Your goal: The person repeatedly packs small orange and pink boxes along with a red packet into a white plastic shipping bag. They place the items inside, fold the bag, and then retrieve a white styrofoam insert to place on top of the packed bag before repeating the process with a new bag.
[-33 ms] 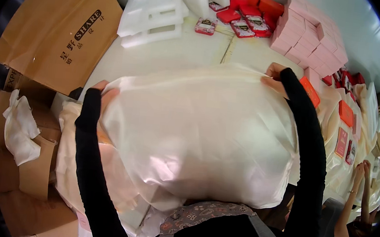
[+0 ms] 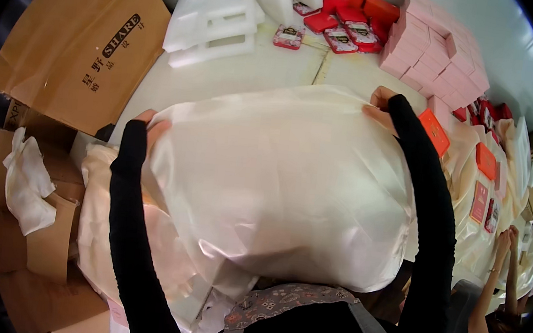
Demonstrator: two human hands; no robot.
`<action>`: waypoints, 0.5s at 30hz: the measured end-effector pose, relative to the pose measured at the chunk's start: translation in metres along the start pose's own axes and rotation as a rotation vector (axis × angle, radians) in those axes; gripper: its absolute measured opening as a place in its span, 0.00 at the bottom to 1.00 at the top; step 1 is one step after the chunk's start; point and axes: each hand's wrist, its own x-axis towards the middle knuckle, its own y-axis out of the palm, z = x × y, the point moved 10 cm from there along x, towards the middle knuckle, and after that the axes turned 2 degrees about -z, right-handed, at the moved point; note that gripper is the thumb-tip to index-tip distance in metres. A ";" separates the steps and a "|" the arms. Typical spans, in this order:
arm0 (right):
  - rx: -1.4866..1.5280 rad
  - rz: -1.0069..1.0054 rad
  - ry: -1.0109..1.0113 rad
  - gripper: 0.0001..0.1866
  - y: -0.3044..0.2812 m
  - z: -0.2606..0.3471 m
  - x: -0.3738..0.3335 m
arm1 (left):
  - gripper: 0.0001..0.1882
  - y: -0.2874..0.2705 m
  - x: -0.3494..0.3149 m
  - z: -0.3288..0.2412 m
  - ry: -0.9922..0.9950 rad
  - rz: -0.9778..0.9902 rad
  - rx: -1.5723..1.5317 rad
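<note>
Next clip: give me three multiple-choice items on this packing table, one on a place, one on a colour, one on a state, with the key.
1. Where do the stacked pink boxes stand?
A. far right of the table
B. on the floor
C. in the cardboard box

2. What colour is the cloth both hands grip?
A. blue
B. cream
C. black

3. How is the cloth held?
A. folded small
B. rolled up
C. spread wide

Key: 1 A, they line the table's far right edge; 2 B, shiny cream satin; 3 C, left hand and right hand hold opposite edges apart.
</note>
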 end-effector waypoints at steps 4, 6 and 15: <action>-0.160 -0.175 -0.227 0.11 0.021 -0.021 0.026 | 0.12 0.024 0.050 0.044 0.118 -0.032 0.384; -0.225 -0.170 -0.067 0.13 0.030 -0.042 0.032 | 0.14 0.029 0.054 0.060 0.179 -0.067 0.400; -0.488 -0.175 -0.514 0.33 0.094 0.071 -0.041 | 0.26 0.056 -0.006 0.004 0.684 -0.496 0.737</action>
